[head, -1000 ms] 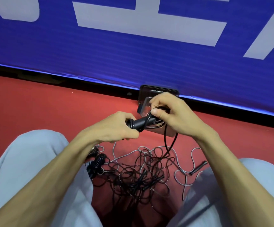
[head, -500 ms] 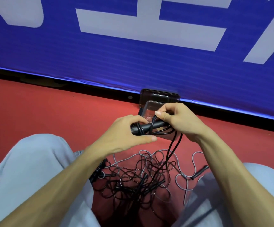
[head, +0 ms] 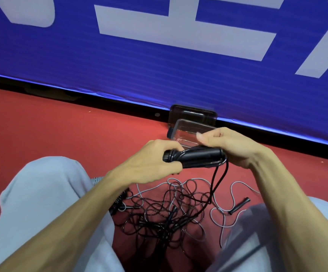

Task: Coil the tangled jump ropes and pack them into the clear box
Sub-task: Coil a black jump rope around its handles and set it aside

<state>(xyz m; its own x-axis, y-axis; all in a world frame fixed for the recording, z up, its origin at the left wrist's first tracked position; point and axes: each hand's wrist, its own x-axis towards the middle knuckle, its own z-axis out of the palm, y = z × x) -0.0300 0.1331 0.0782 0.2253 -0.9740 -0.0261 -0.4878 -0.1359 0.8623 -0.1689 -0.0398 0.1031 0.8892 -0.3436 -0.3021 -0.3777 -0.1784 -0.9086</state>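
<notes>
Both hands are holding a black jump rope bundle (head: 194, 157) up over the red floor (head: 61, 134). The left hand (head: 149, 163) is curling its fingers around the left end. The right hand (head: 231, 146) is gripping the right end. A black cord is hanging from the bundle down into the tangled ropes (head: 165, 213) lying on the floor between the legs. The clear box (head: 182, 128) is sitting just behind the hands, near the blue banner (head: 159, 75).

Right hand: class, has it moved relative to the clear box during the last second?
Yes. The right hand, gripping the rope handles, has drawn rightward and toward the person, uncovering more of the box by the banner.
</notes>
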